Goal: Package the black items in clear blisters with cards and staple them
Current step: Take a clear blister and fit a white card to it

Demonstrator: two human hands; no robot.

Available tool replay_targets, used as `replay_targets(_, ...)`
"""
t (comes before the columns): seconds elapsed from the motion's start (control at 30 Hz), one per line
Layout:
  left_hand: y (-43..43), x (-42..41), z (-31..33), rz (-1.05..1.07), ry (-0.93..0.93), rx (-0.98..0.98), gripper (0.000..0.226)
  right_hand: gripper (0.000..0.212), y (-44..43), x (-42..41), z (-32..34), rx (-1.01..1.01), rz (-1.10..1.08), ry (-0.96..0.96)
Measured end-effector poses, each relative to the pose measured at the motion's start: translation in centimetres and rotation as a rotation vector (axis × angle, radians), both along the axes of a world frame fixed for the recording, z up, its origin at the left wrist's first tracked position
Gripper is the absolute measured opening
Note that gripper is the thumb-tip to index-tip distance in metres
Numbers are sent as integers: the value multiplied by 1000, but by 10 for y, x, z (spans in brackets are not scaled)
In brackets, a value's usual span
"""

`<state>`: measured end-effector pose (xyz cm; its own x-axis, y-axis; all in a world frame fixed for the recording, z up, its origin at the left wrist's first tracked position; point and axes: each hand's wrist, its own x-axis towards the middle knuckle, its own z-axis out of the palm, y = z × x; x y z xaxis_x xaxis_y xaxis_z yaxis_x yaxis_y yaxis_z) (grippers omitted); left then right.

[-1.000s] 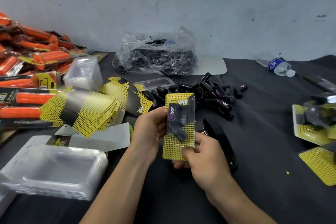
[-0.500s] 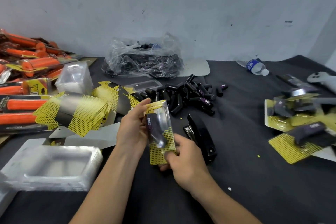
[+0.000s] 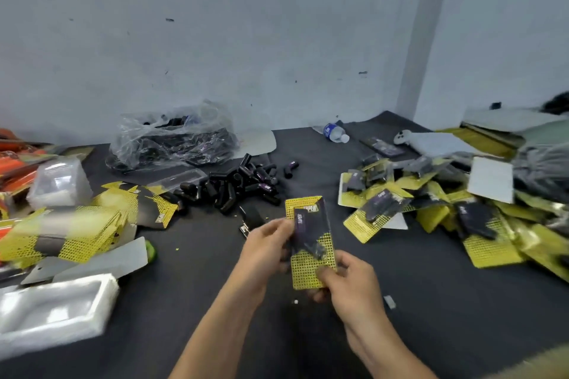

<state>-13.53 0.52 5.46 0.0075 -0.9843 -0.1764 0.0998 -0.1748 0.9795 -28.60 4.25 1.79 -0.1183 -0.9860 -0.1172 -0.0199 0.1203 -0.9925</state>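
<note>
Right hand [image 3: 351, 278] pinches the pack [image 3: 311, 266] at its bottom corner and left hand [image 3: 264, 251] grips its left edge, so it's upright between them. Can't tell if it's stapled yet. If not, grab the stapler [image 3: 251, 218] just beyond the left hand; otherwise toss it on the pile [image 3: 431, 209] past the right.

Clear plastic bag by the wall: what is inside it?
The clear plastic bag holds black items like the loose pile in front; wrinkled film hides their count.
</note>
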Motion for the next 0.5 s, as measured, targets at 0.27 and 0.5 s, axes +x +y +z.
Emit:
replay_targets(0.27, -16, -79, 1, -108, 189, 82, 42, 11, -61, -65, 35, 120, -259, -551)
replay_targets(0.5, 1, -56, -12, -127, -371, 25, 48, 32, -40, -19, -9, 150, -69, -110)
